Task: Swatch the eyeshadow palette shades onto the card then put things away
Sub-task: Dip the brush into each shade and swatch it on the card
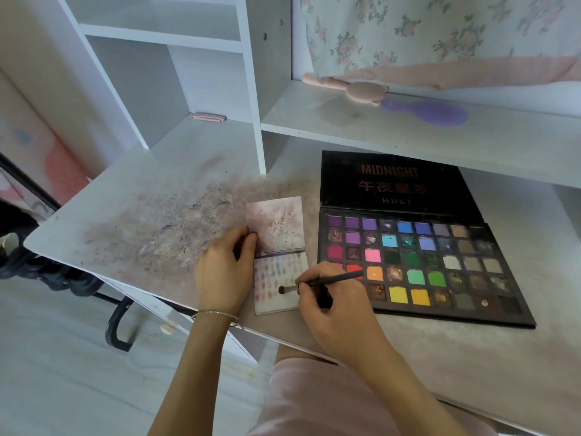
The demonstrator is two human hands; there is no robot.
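while left hand [224, 272] pins card [276, 253], right hand [333, 297] pinches brush [317, 283].

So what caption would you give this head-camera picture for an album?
The right hand holds a brush to the swatch card steadied by the left hand, beside the open eyeshadow palette.

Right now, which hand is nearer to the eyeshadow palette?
Right. The right hand, gripping the brush, is at the near left edge of the palette. The left hand holds the left edge of the card, which lies between it and the palette.
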